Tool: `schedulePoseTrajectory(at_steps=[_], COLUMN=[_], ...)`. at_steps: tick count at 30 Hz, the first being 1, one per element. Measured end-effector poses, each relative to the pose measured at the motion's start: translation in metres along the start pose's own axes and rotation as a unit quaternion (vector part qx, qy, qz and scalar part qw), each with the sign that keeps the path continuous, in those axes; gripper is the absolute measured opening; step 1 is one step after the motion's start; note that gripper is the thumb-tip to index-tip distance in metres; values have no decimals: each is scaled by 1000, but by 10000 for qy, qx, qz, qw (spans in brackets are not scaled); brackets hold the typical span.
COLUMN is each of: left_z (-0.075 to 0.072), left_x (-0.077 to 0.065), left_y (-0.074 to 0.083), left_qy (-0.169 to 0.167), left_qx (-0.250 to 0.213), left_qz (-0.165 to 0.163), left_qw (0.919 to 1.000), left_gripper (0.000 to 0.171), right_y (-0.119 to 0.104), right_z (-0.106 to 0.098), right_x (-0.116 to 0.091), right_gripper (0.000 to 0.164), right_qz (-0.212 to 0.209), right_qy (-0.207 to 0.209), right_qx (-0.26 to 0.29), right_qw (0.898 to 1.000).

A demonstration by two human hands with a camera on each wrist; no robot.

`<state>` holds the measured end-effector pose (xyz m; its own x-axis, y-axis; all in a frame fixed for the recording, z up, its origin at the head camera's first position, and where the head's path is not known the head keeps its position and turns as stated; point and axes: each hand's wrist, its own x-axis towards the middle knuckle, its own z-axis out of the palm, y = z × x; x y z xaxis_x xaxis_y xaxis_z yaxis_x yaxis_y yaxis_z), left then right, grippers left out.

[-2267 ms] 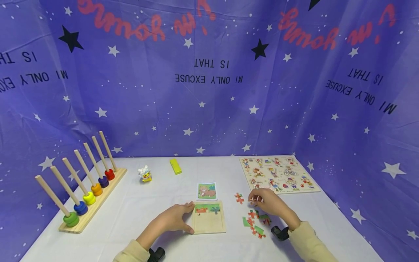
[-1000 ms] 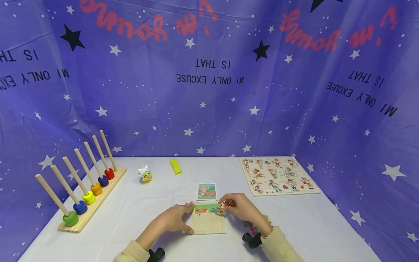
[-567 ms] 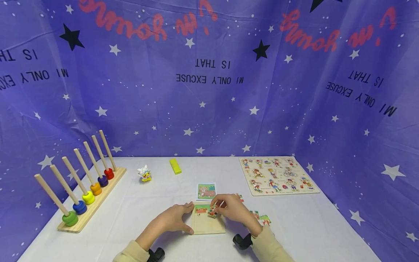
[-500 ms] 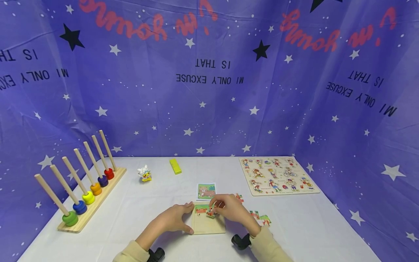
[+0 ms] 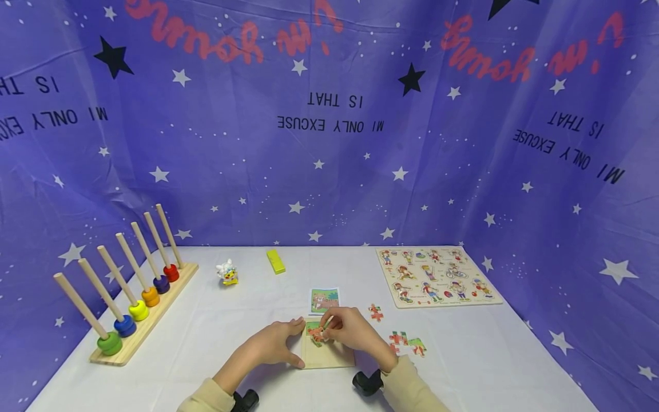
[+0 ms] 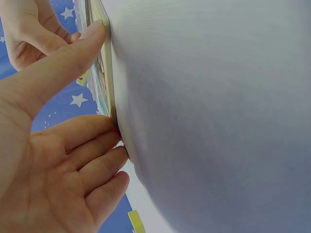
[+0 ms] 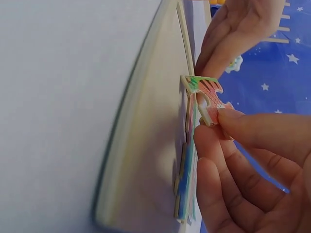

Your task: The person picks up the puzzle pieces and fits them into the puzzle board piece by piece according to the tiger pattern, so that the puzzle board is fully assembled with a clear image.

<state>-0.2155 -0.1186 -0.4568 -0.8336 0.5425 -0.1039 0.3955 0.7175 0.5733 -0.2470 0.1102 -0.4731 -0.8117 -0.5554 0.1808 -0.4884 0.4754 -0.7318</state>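
My right hand pinches an orange jigsaw piece with dark stripes and a green corner between thumb and fingers. It is tilted, close over the upper left of a shallow wooden puzzle tray. Along the tray's top, pieces with green and blue print are fitted, partly hidden by the right hand. My left hand rests against the tray's left side, thumb near the front corner and fingertips by the back one. Just behind the tray lies a picture card of a striped animal.
Loose jigsaw pieces lie right of the tray, with another piece farther back. A peg puzzle board is at the back right. A rod stacker with coloured rings, a small figurine and a yellow block stand left.
My right hand has come left from the loose pieces with a jigsaw piece, crossing the tray to its upper left and turning the piece. The left hand has stayed in place.
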Motion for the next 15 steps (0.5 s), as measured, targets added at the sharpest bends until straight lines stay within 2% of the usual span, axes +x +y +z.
schedulePoseTrajectory(at_steps=[7,15], left_z=[1,1], left_x=[0,1], left_y=[0,1], left_qy=[58,38], left_qx=[45,3], left_qz=[14,-54], left_qw=[10000,10000], left_gripper=[88,88], right_y=[-2,-5], right_z=[7,11], right_x=[2,3], right_gripper=[14,13], right_qz=[61,209], right_qy=[31,-108], right_qx=[-82,136], right_qw=[9999,9996])
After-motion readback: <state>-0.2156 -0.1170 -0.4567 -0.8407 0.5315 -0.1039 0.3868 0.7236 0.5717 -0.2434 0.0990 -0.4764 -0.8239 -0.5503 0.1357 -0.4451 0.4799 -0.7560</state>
